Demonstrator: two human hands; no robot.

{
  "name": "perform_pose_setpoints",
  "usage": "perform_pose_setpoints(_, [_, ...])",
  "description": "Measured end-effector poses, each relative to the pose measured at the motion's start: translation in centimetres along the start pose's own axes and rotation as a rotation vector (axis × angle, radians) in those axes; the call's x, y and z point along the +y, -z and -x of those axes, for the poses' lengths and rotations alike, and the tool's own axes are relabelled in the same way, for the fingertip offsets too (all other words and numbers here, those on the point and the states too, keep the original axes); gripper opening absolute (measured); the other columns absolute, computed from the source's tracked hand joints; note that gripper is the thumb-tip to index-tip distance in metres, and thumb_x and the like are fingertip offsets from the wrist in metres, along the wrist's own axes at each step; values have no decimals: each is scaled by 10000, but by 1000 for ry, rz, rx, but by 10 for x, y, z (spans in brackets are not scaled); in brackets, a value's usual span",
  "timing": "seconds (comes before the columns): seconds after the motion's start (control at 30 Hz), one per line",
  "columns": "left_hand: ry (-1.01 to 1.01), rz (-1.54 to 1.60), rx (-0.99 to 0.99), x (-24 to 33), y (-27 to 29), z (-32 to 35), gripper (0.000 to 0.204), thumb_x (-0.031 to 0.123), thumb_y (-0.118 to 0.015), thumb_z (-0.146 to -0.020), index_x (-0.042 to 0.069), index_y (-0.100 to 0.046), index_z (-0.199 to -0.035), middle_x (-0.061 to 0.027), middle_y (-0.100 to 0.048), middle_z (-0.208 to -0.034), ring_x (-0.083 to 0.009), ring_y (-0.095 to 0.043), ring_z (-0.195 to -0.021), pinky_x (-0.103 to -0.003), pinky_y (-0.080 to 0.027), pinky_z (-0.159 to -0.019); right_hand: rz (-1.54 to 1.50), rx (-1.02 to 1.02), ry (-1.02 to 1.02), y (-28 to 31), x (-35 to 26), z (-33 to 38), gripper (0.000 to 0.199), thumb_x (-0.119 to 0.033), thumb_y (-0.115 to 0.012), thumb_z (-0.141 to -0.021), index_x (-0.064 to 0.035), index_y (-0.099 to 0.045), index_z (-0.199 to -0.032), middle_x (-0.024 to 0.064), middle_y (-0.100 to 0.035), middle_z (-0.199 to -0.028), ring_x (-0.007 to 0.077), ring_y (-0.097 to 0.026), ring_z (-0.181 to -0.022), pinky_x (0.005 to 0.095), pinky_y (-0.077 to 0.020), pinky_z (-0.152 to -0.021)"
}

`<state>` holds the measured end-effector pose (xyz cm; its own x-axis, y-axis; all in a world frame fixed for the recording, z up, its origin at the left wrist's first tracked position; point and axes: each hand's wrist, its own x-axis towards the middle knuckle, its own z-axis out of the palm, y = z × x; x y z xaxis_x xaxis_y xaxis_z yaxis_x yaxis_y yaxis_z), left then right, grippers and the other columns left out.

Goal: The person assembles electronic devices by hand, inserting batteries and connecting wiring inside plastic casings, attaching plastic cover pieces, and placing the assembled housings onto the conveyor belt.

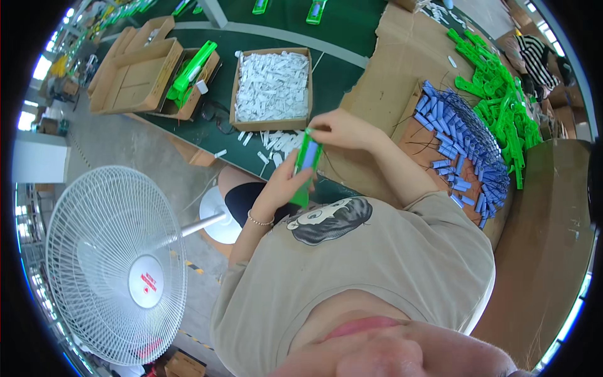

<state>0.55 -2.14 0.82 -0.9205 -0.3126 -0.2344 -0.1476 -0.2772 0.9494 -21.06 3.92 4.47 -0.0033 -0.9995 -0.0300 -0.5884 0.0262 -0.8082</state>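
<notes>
In front of my chest, my left hand (284, 187) is wrapped round a long green plastic casing (301, 200), tilted with its far end up. A blue cylindrical cell (310, 154) lies in the casing's open side. My right hand (344, 130) is closed in a pinch at the casing's far end; whatever its fingertips grip is too small to make out. Just beyond my hands, loose white plastic pieces (276, 141) lie on the green tabletop. Behind those stands a cardboard box (310, 88) heaped with more white pieces.
To the right, wired blue cells (461, 135) lie piled on cardboard, beside a heap of green casings (496, 88). Cardboard trays (135, 78) stand at the far left, one holding a green casing (191, 72). A white fan (116, 264) stands at my left.
</notes>
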Motion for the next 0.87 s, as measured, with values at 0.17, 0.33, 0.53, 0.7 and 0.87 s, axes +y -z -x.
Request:
perform_pose_setpoints(0.17, [-295,238,106,-39,8,2,573,294,-443,-931,-53,-319,-1370,-129,-467,-1276,-171,-455,-1157,-309,-363,-971,-469,-103,-199,39,16,-5,222,-204,-551,-874,-8,-651,-903,35,-620,-754,75,-556,-659,214,-442,-571])
perform_pose_setpoints(0.33, [-693,-448,620,-63,-1,3,562,89,-567,-756,-56,-405,-1275,-187,-497,-1175,-320,-490,-1099,-393,-371,-977,-1022,643,-325,91,66,-47,192,-152,-522,-890,9,-578,-980,110,-633,-885,168,-625,-734,243,-466,-592])
perform_pose_setpoints(0.53, [-826,-893,344,-55,-23,-24,461,35,-648,-670,-12,-523,-1111,-196,-542,-1103,-382,-512,-1047,-461,-400,-930,-1322,910,-528,157,178,-156,250,-132,-670,-857,12,-567,-1034,154,-620,-974,267,-653,-849,303,-511,-641])
perform_pose_setpoints(0.7, [-840,-890,356,-67,-17,-19,430,26,-647,-670,16,-556,-1090,-174,-566,-1072,-366,-535,-1015,-441,-418,-905,-748,469,-855,167,174,-157,259,-220,-696,-838,5,-616,-938,143,-685,-802,196,-661,-637,304,-520,-506])
perform_pose_setpoints(0.87, [-843,-954,347,-75,-9,-21,442,11,-649,-665,35,-570,-1100,-150,-563,-1079,-353,-532,-1007,-439,-426,-896,-164,346,-650,225,152,-110,267,-256,-646,-854,-40,-634,-1012,134,-694,-892,235,-688,-719,312,-538,-537])
